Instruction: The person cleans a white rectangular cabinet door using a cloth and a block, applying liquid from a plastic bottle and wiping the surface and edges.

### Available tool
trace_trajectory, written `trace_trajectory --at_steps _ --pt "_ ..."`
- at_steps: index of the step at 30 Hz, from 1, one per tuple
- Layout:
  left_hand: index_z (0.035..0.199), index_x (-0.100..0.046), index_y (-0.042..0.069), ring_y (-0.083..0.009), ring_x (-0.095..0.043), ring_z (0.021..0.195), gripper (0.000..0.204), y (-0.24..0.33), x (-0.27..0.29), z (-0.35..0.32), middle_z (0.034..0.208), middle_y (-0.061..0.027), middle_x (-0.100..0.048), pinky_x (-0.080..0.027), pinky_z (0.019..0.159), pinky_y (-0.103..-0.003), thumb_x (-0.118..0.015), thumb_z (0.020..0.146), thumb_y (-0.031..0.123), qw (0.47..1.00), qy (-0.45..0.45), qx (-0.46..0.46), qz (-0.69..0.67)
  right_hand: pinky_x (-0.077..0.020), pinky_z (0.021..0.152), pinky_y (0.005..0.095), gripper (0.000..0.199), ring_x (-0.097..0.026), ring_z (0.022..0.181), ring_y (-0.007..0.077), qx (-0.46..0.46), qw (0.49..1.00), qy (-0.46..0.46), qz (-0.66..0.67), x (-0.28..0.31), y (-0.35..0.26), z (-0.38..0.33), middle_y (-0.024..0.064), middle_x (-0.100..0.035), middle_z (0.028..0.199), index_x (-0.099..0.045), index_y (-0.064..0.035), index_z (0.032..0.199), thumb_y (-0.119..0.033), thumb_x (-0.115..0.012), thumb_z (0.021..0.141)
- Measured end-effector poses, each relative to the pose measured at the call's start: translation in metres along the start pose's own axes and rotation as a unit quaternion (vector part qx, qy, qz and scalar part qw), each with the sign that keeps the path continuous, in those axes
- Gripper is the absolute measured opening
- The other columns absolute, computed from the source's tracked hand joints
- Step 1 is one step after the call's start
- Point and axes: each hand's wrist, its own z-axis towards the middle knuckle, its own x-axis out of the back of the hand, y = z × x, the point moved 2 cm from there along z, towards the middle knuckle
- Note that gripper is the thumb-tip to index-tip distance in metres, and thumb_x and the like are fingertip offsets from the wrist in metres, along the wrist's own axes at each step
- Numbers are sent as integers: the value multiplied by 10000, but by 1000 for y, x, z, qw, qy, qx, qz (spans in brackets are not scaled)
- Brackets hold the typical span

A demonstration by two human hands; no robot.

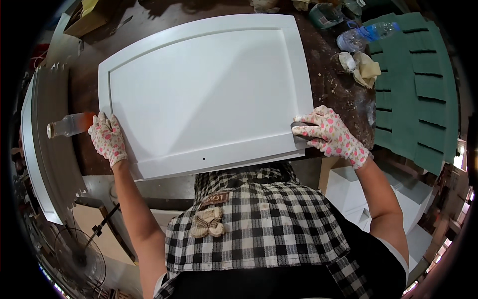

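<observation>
Crosswise between the floral-gloved left hand (108,140), its grip unclear, and right hand (329,132), clasping a dark-grey pad (299,124), stretches a white framed panel (199,94).

There are two gloved hands (108,139) (332,133), one pad (299,125), one apron (259,219), one fan (81,258).

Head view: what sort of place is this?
Likely a furniture or woodworking workshop. A white framed panel lies on a stained worktable, a stack of boards stands at left, and the gloved right hand holds a dark block.
</observation>
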Motion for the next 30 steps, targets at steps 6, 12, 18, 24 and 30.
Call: trace_trajectory --at_steps 6,12,18,24,30 --pt "1232 -634 44 -365 -523 1199 418 5 0 0 1291 -184 -586 -388 1051 -417 -582 929 327 1000 10 -8 12 -411 990 435 431 -540 1145 295 44 999 0 -10 -40 -39 42 90 -574 1261 -616 -194 1204 -222 -697 781" --pt "1243 -627 44 -359 -524 1194 435 1 -5 1 1297 -180 -583 -397 1042 -410 -565 938 348 999 3 -26 20 -410 998 445 425 -541 1149 303 56 998 38 7 -61 -69 75 95 -580 1255 -611 -187 1232 -228 -665 812" --pt "1244 -628 55 -345 -520 1191 422 4 -2 0 1298 -177 -582 -396 1042 -399 -560 940 340 999 5 -21 34 -388 1003 451 486 -544 1148 311 -84 996 20 -16 -26 -21 -11 92 -602 1238 -622 -174 1243 -186 -675 760" --pt "1239 -631 59 -356 -524 1180 418 0 -5 0 1287 -178 -589 -394 1043 -404 -561 937 338 1000 6 -17 14 -393 1016 419 467 -541 1116 301 -8 998 60 33 -43 -53 38 65 -598 1258 -627 -190 1232 -149 -685 770" --pt "1253 -628 104 -360 -510 1195 447 -5 -7 1 1309 -150 -579 -392 1051 -423 -532 933 401 999 -12 -9 48 -424 986 407 476 -552 1110 272 5 1000 -15 17 -20 -29 22 28 -603 1287 -684 -194 1151 -44 -738 702"
